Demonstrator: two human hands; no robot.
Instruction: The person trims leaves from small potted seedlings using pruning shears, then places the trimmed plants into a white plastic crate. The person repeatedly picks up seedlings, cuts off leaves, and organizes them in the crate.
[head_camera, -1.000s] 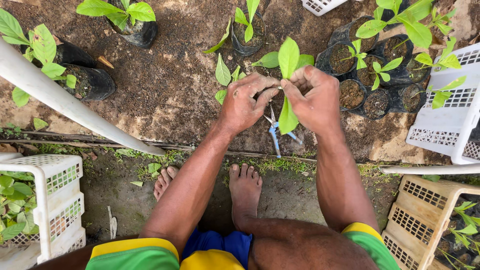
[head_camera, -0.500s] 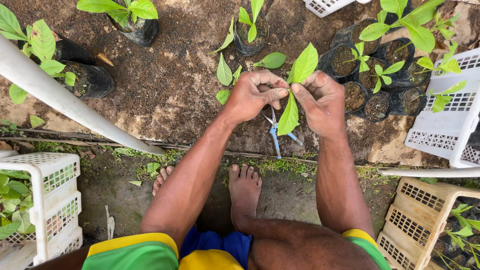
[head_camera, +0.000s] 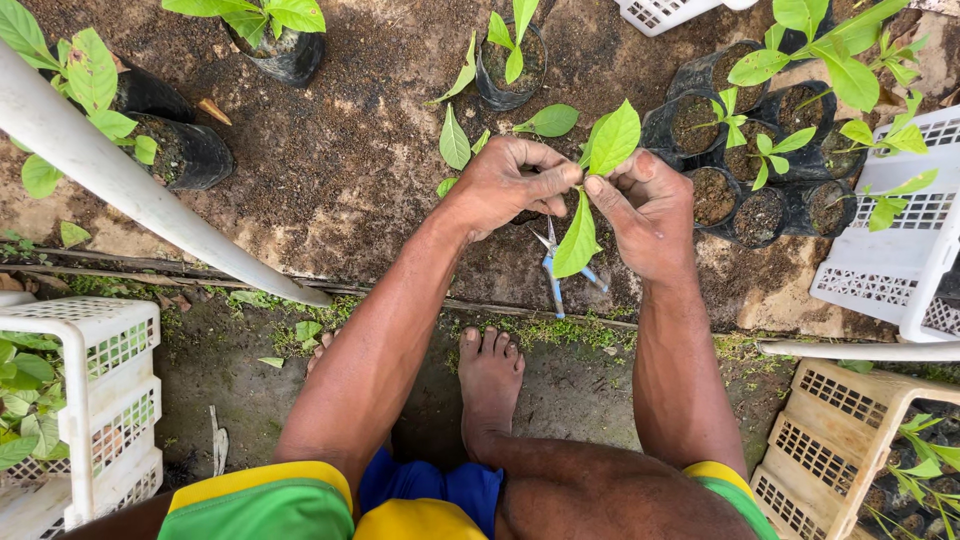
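Note:
My left hand (head_camera: 508, 186) and my right hand (head_camera: 645, 212) meet over the soil, both pinching the stem of a small green seedling (head_camera: 596, 186) between thumbs and fingers. One broad leaf points up past my fingers and another hangs down below them. Small scissors with blue handles (head_camera: 556, 268) lie on the ground just under my hands. More seedling leaves (head_camera: 455, 140) stand to the left of my left hand. My bare feet (head_camera: 489, 372) rest on the mossy ground below.
Black nursery bags with seedlings (head_camera: 757, 160) cluster at the right, others at the top (head_camera: 506, 60) and upper left (head_camera: 180, 150). A white pipe (head_camera: 130, 190) slants across the left. White crates stand at the left (head_camera: 90, 400) and right (head_camera: 900, 260), a beige crate (head_camera: 850, 440) lower right.
The seedling has shifted slightly right and tilted in my hands, and my fingers have regripped its stem. The scissors stay on the ground.

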